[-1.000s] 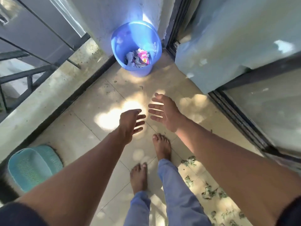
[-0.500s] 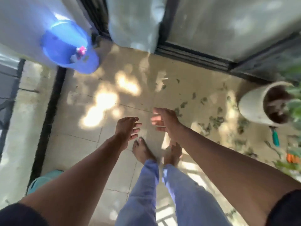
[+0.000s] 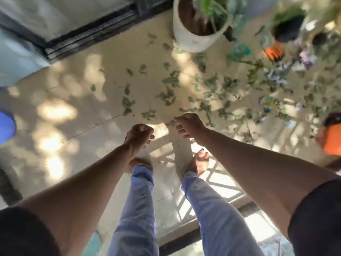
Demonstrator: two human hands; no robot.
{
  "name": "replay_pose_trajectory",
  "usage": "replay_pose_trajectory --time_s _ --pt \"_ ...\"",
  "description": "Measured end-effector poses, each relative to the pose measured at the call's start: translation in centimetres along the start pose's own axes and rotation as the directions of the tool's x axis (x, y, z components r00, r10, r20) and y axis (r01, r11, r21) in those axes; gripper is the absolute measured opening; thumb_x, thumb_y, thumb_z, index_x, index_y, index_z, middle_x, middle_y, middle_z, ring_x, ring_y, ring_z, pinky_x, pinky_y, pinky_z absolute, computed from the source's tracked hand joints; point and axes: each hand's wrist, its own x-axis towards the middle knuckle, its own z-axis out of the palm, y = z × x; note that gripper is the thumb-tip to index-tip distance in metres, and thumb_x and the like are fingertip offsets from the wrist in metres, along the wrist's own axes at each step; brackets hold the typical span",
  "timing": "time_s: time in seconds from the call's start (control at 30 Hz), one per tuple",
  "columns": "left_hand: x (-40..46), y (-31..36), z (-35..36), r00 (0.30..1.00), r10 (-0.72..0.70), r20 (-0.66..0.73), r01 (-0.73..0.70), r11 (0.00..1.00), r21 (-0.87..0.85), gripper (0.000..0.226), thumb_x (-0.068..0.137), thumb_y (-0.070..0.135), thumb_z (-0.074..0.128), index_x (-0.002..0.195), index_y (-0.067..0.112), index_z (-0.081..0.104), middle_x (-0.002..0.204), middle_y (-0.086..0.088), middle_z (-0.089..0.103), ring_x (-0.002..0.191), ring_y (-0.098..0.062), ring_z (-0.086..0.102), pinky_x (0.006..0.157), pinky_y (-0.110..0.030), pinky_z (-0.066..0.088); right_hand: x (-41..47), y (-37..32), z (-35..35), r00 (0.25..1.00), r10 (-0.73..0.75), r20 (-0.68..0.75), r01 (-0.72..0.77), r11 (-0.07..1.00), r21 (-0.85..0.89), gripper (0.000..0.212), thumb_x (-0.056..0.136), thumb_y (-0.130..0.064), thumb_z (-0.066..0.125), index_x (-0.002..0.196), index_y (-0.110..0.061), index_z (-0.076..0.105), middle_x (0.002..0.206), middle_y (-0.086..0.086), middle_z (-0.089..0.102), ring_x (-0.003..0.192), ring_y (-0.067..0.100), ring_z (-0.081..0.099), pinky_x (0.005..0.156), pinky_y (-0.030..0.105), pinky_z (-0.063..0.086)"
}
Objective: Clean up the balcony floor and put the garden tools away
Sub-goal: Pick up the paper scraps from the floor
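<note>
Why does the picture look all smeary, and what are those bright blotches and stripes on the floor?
In the head view, the white plant pot and scattered leaves look streaked and soft, which suggests the camera is moving; bright sun patches dapple the floor tiles, likely sunlight broken up by plants; a lattice-shaped shadow falls by the bare feet; the wide lens stretches the forearms at the edges.

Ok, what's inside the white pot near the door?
The white pot holds brown soil and a green plant rising from it. Leaves hide part of the soil, and the frame is blurred, so anything small on it cannot be told.
</note>
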Motion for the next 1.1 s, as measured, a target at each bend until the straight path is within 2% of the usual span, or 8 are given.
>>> replay_pose_trajectory --time_s 0.23,0.33,0.43,0.57,0.63,0.73,0.87,1.1 --pt "-0.7 6.5 15.5 0.981 0.101 0.168 -0.151 0.934 0.324 0.011 0.099 0.028 0.061 0.094 0.021 0.068 0.092 -0.005 0.078 0.077 -0.019 0.071 0.071 -0.034 0.057 -0.4 9.0 -13.4 0.992 0.104 -0.077 -0.086 0.975 0.205 0.032 0.099 -0.019 0.063 0.119 0.007 0.066 0.101 0.029 0.069 0.094 0.041 0.069 0.076 0.042 0.054" --pt "-1.2 8.6 21.0 0.963 0.131 0.235 -0.216 0.897 0.385 0.010 0.101 0.021 0.060 0.104 0.018 0.070 0.093 -0.004 0.076 0.061 -0.001 0.065 0.053 -0.016 0.050 -1.0 13.2 -18.0 0.981 0.152 -0.121 -0.120 0.964 0.237 0.016 0.095 -0.019 0.068 0.100 -0.004 0.070 0.093 0.024 0.071 0.077 0.030 0.065 0.063 0.033 0.049" --pt "-0.9 9.6 25.2 0.953 0.127 0.274 -0.244 0.861 0.447 0.009 0.101 0.022 0.064 0.100 0.016 0.069 0.088 -0.004 0.072 0.049 0.005 0.059 0.044 -0.012 0.044 -1.5 16.8 -21.6 0.957 0.201 -0.209 -0.150 0.960 0.236 0.014 0.088 -0.022 0.067 0.076 -0.014 0.069 0.085 0.021 0.077 0.071 0.031 0.071 0.068 0.042 0.060" --pt "-0.2 11.3 29.4 0.921 0.039 0.387 -0.259 0.804 0.535 0.019 0.106 0.025 0.055 0.088 0.031 0.058 0.094 0.005 0.063 0.060 0.012 0.062 0.053 -0.004 0.046 -1.8 19.8 -25.5 0.945 0.206 -0.254 -0.123 0.944 0.307 0.016 0.082 -0.020 0.061 0.073 -0.014 0.072 0.073 0.011 0.076 0.075 0.033 0.076 0.073 0.057 0.063" --pt "0.1 12.7 31.4 0.919 0.035 0.393 -0.269 0.784 0.560 0.009 0.101 0.032 0.060 0.096 0.026 0.065 0.101 0.001 0.071 0.076 -0.002 0.070 0.060 -0.017 0.052 -1.8 20.6 -27.2 0.937 0.189 -0.293 -0.086 0.939 0.333 0.016 0.079 -0.022 0.059 0.076 -0.014 0.073 0.073 0.009 0.076 0.077 0.033 0.076 0.075 0.057 0.062" --pt "-0.4 15.2 34.6 0.908 0.047 0.417 -0.312 0.739 0.597 0.013 0.100 0.030 0.058 0.101 0.022 0.068 0.095 -0.001 0.076 0.085 -0.022 0.071 0.075 -0.029 0.054 -1.6 21.3 -29.7 0.915 0.201 -0.349 -0.071 0.933 0.353 0.014 0.081 -0.024 0.058 0.077 -0.020 0.071 0.077 0.004 0.076 0.080 0.028 0.075 0.079 0.050 0.063" --pt "-0.5 18.1 38.4 0.878 0.036 0.477 -0.347 0.734 0.583 0.016 0.103 0.022 0.055 0.092 0.022 0.067 0.097 -0.009 0.073 0.085 -0.025 0.067 0.080 -0.037 0.051 -0.8 22.1 -32.8 0.879 0.248 -0.407 -0.090 0.926 0.367 0.016 0.087 -0.026 0.056 0.082 -0.021 0.070 0.085 0.003 0.075 0.085 0.026 0.073 0.079 0.045 0.063" --pt "1.6 22.3 42.9 0.868 -0.003 0.496 -0.354 0.697 0.624 0.017 0.104 0.026 0.055 0.108 0.013 0.066 0.108 -0.010 0.075 0.096 -0.029 0.072 0.087 -0.045 0.058 1.2 22.1 -38.0 0.846 0.292 -0.446 -0.199 0.949 0.244 0.017 0.090 -0.032 0.057 0.088 -0.024 0.073 0.088 0.000 0.076 0.088 0.024 0.071 0.082 0.034 0.059"
